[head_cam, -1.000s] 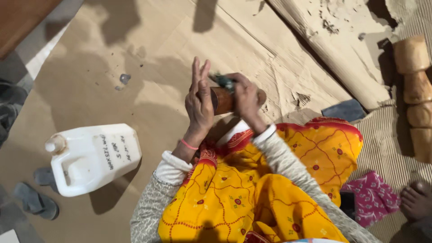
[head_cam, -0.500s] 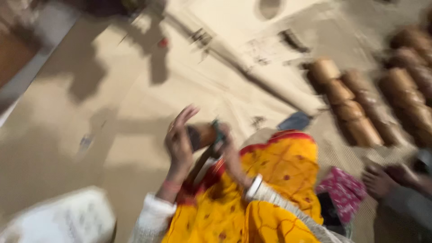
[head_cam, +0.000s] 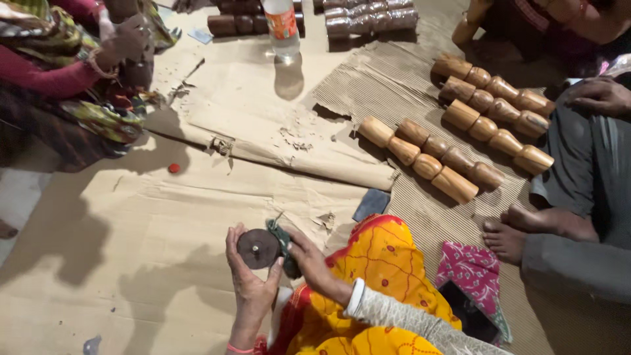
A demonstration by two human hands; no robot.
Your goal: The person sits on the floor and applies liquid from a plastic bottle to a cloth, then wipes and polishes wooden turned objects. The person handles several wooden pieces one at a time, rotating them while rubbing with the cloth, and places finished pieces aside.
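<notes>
Since the blurred moment before, both hands sit lower in view, the cup's (head_cam: pixel 258 248) dark base turned up. Left hand (head_cam: pixel 250 279) cradles it, fingers curled; right hand (head_cam: pixel 309 263) pinches a green cloth (head_cam: pixel 284 242) against its rim. Rubbing evenly while turning the cup would serve best.

Flattened brown cardboard sheets (head_cam: pixel 131 223) cover the floor, bearing rows of turned wooden pieces (head_cam: pixel 430 161) on the corrugated part at the right, a clear plastic bottle (head_cam: pixel 282 26) standing at the far middle, a small red cap (head_cam: pixel 173 168) at the left, and a grey pad (head_cam: pixel 371 204) near the centre.
</notes>
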